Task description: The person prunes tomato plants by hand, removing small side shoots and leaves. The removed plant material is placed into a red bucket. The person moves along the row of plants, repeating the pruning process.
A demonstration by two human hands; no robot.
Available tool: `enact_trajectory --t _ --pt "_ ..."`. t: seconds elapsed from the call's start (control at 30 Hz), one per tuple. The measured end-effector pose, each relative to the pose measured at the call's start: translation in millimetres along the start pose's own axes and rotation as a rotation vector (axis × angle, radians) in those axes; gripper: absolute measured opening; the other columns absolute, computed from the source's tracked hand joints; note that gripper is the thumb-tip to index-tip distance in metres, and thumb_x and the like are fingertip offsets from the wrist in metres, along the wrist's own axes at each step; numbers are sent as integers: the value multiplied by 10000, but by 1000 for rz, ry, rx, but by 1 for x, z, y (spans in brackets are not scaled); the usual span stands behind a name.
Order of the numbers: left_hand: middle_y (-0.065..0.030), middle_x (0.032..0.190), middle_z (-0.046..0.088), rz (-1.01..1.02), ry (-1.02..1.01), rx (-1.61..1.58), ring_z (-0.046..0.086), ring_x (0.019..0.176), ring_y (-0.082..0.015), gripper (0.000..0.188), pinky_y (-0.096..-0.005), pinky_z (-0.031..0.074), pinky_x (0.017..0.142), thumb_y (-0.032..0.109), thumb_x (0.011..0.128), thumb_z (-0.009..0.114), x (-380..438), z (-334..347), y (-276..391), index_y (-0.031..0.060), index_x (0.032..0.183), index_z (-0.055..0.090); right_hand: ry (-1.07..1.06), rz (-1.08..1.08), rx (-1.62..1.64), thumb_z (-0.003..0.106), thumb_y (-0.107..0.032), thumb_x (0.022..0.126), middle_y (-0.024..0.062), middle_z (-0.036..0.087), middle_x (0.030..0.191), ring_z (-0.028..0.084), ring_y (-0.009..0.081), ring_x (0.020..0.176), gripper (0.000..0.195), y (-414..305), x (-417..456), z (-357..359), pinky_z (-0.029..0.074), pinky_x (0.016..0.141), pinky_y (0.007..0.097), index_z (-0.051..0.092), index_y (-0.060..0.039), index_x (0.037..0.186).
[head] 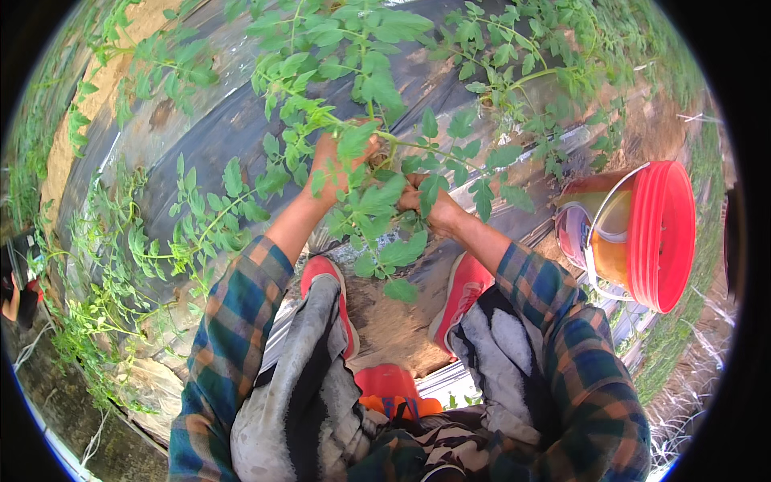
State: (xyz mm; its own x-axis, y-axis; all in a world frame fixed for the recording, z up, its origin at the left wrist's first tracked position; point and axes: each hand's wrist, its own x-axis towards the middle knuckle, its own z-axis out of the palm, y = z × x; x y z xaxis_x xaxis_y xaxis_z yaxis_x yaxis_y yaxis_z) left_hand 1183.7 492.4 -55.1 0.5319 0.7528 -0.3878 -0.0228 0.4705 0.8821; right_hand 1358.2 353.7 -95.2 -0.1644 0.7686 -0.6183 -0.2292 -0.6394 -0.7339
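A green tomato plant (380, 202) spreads its branches in front of me, and its main stem (390, 141) rises from a gap in the black plastic mulch film (232, 129). My left hand (332, 172) is curled around the plant on the left side of the stem base, with leaves covering part of the fingers. Low on the right side of the same base is my right hand (438, 208). Its fingers are bent inward among the leaves, and what lies between them is hidden. Both forearms reach in from below, between leafy side shoots.
To the right a red-rimmed plastic bucket (661, 235) with a white handle lies tipped on its side. More tomato plants (512, 78) grow along the bed, others (208, 232) at left. My red shoes (325, 283) flank bare soil (388, 319). Part of another person (24, 301) shows far left.
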Motion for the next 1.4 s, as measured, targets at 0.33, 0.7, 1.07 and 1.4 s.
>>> enact_trajectory --t 0.33,0.7,1.07,1.4 --pt "-125 1039 665 194 -14 210 621 894 -217 237 -350 487 803 53 955 491 12 40 -1 1 1175 563 204 -82 -114 566 -237 939 5 583 738 511 82 608 275 -111 0 -20 394 529 249 627 17 1023" --pt "-72 962 647 117 -6 498 591 869 -129 282 -289 484 786 42 957 442 14 44 -12 10 1216 549 224 -123 -334 774 -199 754 9 590 716 516 93 605 264 -137 18 -9 422 536 265 620 0 834" --pt "-77 974 652 56 21 533 597 863 -140 285 -289 485 791 -31 918 439 5 56 0 3 1166 575 329 51 186 650 -76 820 87 651 809 622 169 641 154 -135 6 -11 509 564 315 650 46 914" --pt "-214 1234 577 157 146 373 641 986 -260 401 -345 517 809 -33 856 505 -78 41 -6 -20 1253 559 596 -331 -1134 505 28 844 109 515 1308 547 230 1090 398 -198 -180 -156 482 814 322 652 -105 1189"
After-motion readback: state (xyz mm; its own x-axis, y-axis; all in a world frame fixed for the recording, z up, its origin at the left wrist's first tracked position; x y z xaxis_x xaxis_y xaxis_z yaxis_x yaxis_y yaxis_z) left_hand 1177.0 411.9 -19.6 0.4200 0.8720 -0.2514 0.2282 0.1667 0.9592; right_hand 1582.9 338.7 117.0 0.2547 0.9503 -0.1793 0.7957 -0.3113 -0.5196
